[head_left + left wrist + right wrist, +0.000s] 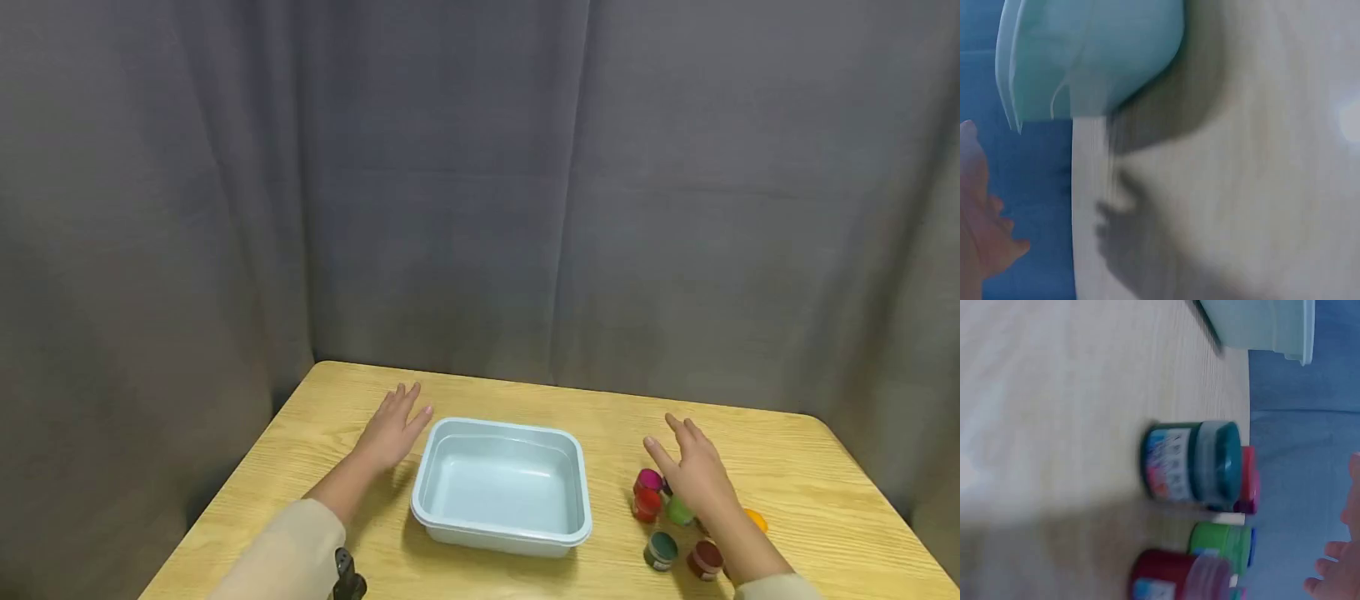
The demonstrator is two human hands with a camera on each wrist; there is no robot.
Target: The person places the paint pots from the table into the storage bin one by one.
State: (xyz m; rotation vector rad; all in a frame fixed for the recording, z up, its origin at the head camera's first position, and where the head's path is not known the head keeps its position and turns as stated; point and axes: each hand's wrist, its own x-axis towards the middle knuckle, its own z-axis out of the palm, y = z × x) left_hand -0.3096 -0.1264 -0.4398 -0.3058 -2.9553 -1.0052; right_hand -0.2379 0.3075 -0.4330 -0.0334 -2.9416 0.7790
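Note:
A pale blue plastic basin (501, 533) stands on the table between the two hands. Just left of its rim my left hand (392, 432) hovers with fingers spread, holding nothing; its shadow falls on the tabletop in the left wrist view. My right hand (697, 471) is held above a group of small paint jars, fingers extended and nothing in them. Among the jars are a dark green one (1172, 464), a dark red one (706, 560), a red one (647, 505), a magenta one (648, 480) and a light green one (679, 511). The right hand and forearm partly hide the group.
The wooden table (517, 579) has rounded far corners. Grey curtains (450, 208) hang behind it and at both sides. An orange jar (756, 521) peeks out right of the right forearm. A black device (348, 575) is at the left sleeve.

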